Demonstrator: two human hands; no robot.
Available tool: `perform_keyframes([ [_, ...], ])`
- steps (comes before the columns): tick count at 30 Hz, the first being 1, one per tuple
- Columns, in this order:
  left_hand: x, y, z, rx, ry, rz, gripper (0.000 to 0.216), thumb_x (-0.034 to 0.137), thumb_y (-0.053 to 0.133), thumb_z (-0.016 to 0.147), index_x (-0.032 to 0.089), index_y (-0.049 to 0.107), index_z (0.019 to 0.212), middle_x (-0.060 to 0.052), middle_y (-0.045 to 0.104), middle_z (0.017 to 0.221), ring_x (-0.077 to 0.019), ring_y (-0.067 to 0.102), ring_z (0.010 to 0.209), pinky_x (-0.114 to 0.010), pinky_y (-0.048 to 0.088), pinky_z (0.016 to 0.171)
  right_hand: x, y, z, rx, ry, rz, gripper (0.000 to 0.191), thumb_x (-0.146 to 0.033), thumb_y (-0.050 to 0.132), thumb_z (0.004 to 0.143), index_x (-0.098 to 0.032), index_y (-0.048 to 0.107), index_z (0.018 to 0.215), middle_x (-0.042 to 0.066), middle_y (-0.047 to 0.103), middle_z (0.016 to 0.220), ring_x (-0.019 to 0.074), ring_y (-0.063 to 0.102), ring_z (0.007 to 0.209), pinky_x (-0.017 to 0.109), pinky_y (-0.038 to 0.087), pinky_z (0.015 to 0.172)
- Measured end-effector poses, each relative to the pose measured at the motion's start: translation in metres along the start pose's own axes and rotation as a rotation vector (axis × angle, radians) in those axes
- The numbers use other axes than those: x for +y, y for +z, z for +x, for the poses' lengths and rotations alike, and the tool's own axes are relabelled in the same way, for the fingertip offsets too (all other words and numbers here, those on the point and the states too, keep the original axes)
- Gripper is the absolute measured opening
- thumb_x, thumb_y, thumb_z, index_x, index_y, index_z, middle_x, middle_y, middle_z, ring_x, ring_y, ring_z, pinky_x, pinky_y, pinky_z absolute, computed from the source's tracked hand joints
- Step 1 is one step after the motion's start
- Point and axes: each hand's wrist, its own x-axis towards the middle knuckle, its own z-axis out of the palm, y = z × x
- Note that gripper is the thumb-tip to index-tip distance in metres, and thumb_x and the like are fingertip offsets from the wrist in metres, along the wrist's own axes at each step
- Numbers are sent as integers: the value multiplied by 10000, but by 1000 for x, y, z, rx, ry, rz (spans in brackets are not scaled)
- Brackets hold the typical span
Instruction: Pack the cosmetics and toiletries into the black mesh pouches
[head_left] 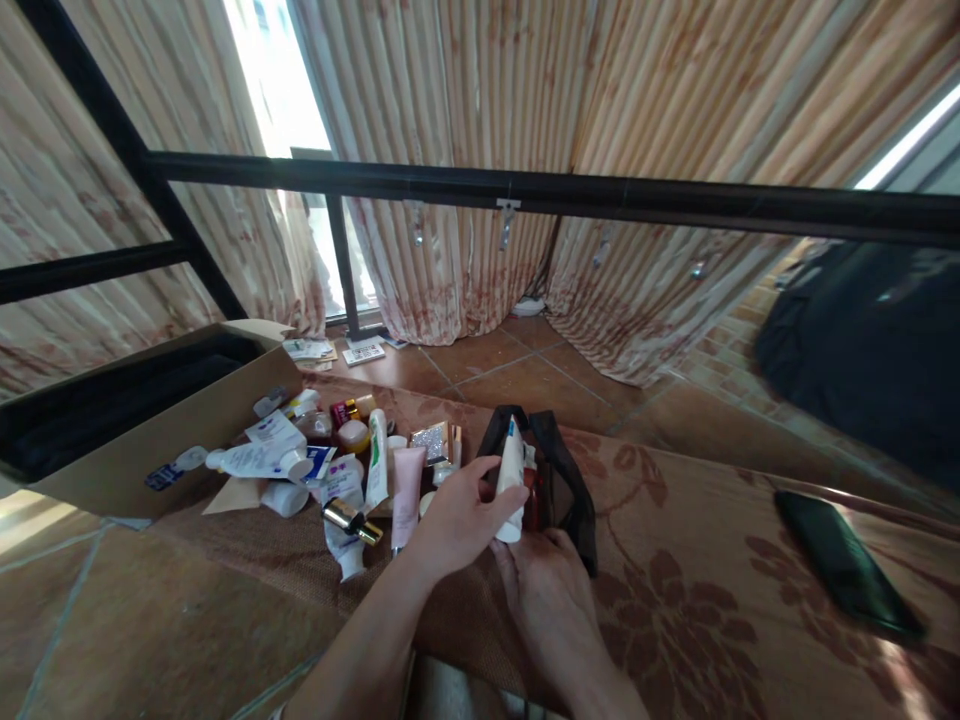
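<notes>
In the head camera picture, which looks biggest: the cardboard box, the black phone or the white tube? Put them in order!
1. cardboard box, biggest by far, though it lies farthest away.
2. black phone.
3. white tube in the left hand, a bit smaller than the phone.

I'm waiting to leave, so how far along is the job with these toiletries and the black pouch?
Done: something red already sits inside the black pouch. In hand: the left hand holds a white tube at the pouch's mouth, and the right hand rests against its near side. Left: a pile of tubes and bottles lies on the mat beside the cardboard box. Most of it looks still to do.
</notes>
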Motion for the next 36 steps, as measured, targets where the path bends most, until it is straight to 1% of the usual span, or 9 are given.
perform_keyframes([
  [6, -8, 0, 3, 80, 21, 132, 575, 570, 526, 830, 174, 553, 1247, -41, 715, 772, -186, 650, 652, -252, 418, 544, 0, -2, -1, -42, 13, 76, 157, -198, 505, 930, -216, 661, 921, 17, 727, 819, 173, 632, 722, 300, 316, 795],
  [10, -8, -1, 6, 86, 7, 219, 595, 595, 504, 831, 175, 564, 1247, -44, 717, 766, -194, 655, 666, -257, 408, 549, 0, -4, -3, -55, 28, 87, 119, -184, 534, 911, -216, 645, 886, 6, 720, 804, 171, 622, 722, 298, 318, 801],
  [16, -4, 2, 10, 131, -22, 353, 593, 562, 532, 822, 180, 556, 1275, -52, 721, 774, -221, 671, 728, -272, 418, 579, 2, -4, -5, -78, 9, 89, 126, -224, 549, 908, -206, 635, 817, 13, 713, 779, 172, 614, 716, 302, 328, 815],
  [20, 4, 8, 8, 182, -28, 491, 525, 539, 532, 834, 214, 584, 1243, -48, 739, 800, -241, 685, 794, -299, 442, 663, 4, -4, -6, -76, -7, 110, 116, -203, 556, 903, -206, 638, 822, 9, 707, 771, 168, 614, 724, 301, 331, 824],
  [23, 11, 12, 5, 220, -41, 566, 544, 575, 549, 814, 239, 591, 1240, -52, 753, 862, -260, 686, 871, -318, 450, 726, 5, -4, -7, -84, 2, 121, 92, -180, 575, 886, -207, 643, 831, 5, 705, 777, 166, 608, 721, 297, 334, 816],
  [26, 12, 13, 5, 226, -59, 631, 484, 608, 585, 775, 267, 674, 1107, -55, 749, 875, -264, 679, 872, -319, 442, 726, 6, -5, -7, -106, 13, 130, 83, -170, 581, 882, -209, 646, 850, 3, 708, 798, 167, 608, 733, 299, 332, 822],
  [30, 8, 12, 7, 210, -49, 665, 391, 609, 586, 772, 264, 727, 891, -43, 731, 801, -227, 661, 763, -294, 411, 659, 5, -4, -6, -112, 24, 138, 104, -187, 562, 900, -213, 652, 855, 8, 713, 815, 172, 610, 750, 309, 326, 843],
  [33, 5, 12, 7, 211, -14, 664, 362, 553, 545, 825, 243, 730, 829, -45, 723, 780, -207, 649, 726, -286, 401, 639, 4, -3, -5, -113, 39, 144, 132, -200, 552, 910, -212, 650, 823, 9, 709, 793, 170, 601, 731, 310, 328, 839],
  [36, 4, 11, 7, 218, 11, 645, 306, 478, 528, 853, 249, 730, 848, -35, 719, 774, -198, 647, 718, -283, 406, 636, 4, -3, -6, -106, 43, 160, 139, -194, 545, 914, -211, 650, 824, 8, 705, 785, 166, 597, 719, 310, 327, 838],
])
